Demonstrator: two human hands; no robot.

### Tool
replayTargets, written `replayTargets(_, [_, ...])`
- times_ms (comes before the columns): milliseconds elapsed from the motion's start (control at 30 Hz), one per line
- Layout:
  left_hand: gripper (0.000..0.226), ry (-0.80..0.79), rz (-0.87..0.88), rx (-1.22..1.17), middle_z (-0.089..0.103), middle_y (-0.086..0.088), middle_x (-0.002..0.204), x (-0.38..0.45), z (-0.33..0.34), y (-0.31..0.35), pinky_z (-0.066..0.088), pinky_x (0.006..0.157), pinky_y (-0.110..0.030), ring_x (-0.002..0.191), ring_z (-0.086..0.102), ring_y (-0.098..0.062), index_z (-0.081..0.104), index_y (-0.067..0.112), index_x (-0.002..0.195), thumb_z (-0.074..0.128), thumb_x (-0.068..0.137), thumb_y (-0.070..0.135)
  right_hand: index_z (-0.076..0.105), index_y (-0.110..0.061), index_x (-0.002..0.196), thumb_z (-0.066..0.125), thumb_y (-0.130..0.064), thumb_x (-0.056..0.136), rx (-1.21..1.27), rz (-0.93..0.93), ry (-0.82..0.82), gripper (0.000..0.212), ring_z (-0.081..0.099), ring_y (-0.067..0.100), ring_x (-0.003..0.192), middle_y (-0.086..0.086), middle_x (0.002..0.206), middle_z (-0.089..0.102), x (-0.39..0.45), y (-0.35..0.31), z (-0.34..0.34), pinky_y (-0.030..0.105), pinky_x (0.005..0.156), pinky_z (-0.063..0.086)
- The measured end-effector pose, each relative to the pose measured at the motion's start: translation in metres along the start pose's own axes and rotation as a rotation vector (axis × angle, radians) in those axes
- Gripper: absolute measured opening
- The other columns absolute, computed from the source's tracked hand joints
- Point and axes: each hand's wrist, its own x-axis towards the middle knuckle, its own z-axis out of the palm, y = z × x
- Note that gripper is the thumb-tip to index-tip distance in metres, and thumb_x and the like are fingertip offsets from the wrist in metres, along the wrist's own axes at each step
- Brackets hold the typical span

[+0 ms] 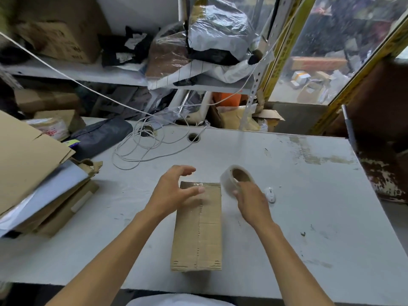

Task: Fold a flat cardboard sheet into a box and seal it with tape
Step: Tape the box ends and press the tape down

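A folded brown cardboard box (198, 230) lies closed on the white table (309, 195), its long side pointing away from me, with clear tape along its middle seam and over the far end. My left hand (174, 191) hovers over the box's far left corner, fingers spread, holding nothing. My right hand (249, 199) grips a roll of clear tape (236, 177) just off the box's far right corner.
A stack of flat cardboard sheets (33, 173) lies at the table's left edge. A coiled white cord (143, 146) and a dark pouch (101, 135) lie at the back. A small white object (271, 194) sits right of my right hand. Cluttered shelves stand behind.
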Motion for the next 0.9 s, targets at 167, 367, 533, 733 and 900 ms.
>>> replayTargets(167, [0.057, 0.093, 0.225, 0.016, 0.063, 0.012, 0.12, 0.012, -0.004, 0.048, 0.039, 0.088, -0.002, 0.112, 0.056, 0.001, 0.063, 0.023, 0.125, 0.083, 0.074, 0.036, 0.063, -0.013, 0.114, 0.059, -0.015, 0.094, 0.09, -0.171, 0.181, 0.021, 0.055, 0.024, 0.105, 0.003, 0.109, 0.063, -0.028, -0.041, -0.057, 0.039, 0.083, 0.042])
replayTargets(367, [0.042, 0.137, 0.321, -0.108, 0.069, 0.009, 0.11, 0.001, -0.003, 0.063, 0.054, 0.093, -0.028, 0.106, 0.065, -0.007, 0.068, 0.023, 0.112, 0.086, 0.074, 0.024, 0.063, -0.016, 0.112, 0.066, -0.011, 0.088, 0.129, -0.294, 0.213, 0.024, 0.057, 0.019, 0.098, -0.002, 0.105, 0.065, -0.046, -0.061, -0.077, 0.039, 0.079, 0.048])
replayTargets(533, [0.013, 0.257, 0.355, -0.184, 0.067, 0.008, 0.086, -0.014, 0.001, 0.058, 0.058, 0.079, -0.037, 0.086, 0.067, -0.017, 0.069, 0.021, 0.084, 0.078, 0.082, 0.012, 0.063, -0.016, 0.114, 0.059, -0.019, 0.092, 0.136, -0.33, 0.197, 0.023, 0.053, 0.014, 0.1, -0.003, 0.107, 0.064, -0.047, -0.06, -0.079, 0.034, 0.081, 0.043])
replayTargets(733, [0.01, 0.3, 0.36, -0.103, 0.065, 0.006, 0.081, -0.023, 0.0, 0.058, 0.054, 0.072, -0.026, 0.079, 0.064, -0.014, 0.064, 0.014, 0.082, 0.072, 0.087, 0.011, 0.062, -0.018, 0.115, 0.051, -0.027, 0.092, 0.115, -0.355, 0.154, 0.028, 0.053, 0.013, 0.103, -0.005, 0.109, 0.064, -0.042, -0.063, -0.078, 0.032, 0.085, 0.037])
replayTargets(900, [0.012, 0.218, 0.085, -0.222, 0.067, 0.004, 0.07, -0.019, -0.004, 0.056, 0.054, 0.068, -0.03, 0.067, 0.065, -0.012, 0.063, 0.013, 0.078, 0.069, 0.088, 0.01, 0.062, -0.024, 0.114, 0.048, -0.042, 0.094, 0.254, -0.366, 0.199, 0.03, 0.049, -0.001, 0.094, -0.02, 0.101, 0.057, -0.035, -0.066, -0.075, 0.036, 0.096, 0.039])
